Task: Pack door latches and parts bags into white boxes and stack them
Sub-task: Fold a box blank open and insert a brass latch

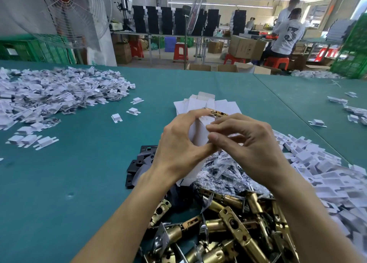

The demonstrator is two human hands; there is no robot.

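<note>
In a workshop a fan point(65, 14) is set behind the teal bench's point(79, 183) far left corner. Above its middle a box point(198, 131), a latch point(215, 112) protruding, is clasped by the left grip point(178, 149) and pinched by the right grip point(252, 149). Loose latches point(228, 229) are heaped at the near edge.

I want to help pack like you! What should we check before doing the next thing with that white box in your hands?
1. Box held steady: ok. The left hand grips the white box and the right hand pinches its side.
2. Latch fully inside: not ok. The brass latch pokes out at the top.
3. Parts bag inside: cannot tell; the hands hide the opening.
4. Top flap shut: not ok; the latch sticks out there.
5. More supplies near: ok. Loose latches and parts bags lie just below the hands.
</note>
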